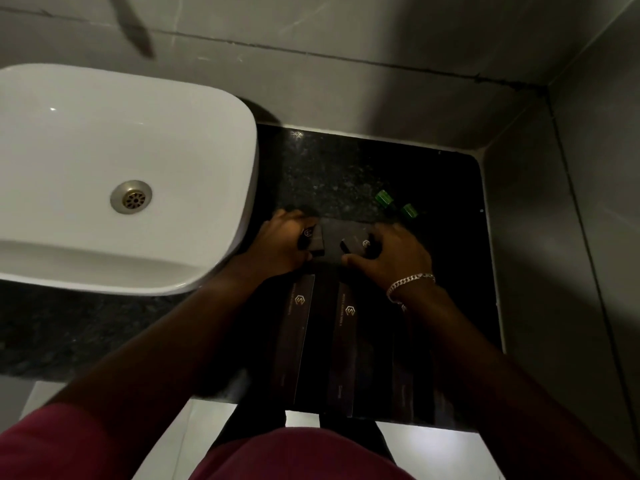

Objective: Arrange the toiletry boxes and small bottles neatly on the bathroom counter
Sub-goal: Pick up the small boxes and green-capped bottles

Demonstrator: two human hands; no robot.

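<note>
On the black counter (pixel 346 168), my left hand (pixel 280 245) is closed around a small dark box with a gold logo (pixel 313 239). My right hand (pixel 394 254), with a silver bracelet at the wrist, grips a second small dark box (pixel 356 244) just to its right. Nearer to me lie two long dark boxes side by side, the left long box (pixel 294 337) and the right long box (pixel 346 344), lengthwise toward the counter's front edge. Behind my right hand stand two small bottles with green caps, one (pixel 384 198) and the other (pixel 409 211); their bodies are hard to see.
A white basin (pixel 104 133) with a metal drain (pixel 131 201) fills the left side, its rim touching my left wrist. Grey tiled walls (pixel 571 237) close the counter at the back and right. The counter's front edge (pixel 381 415) is near my body.
</note>
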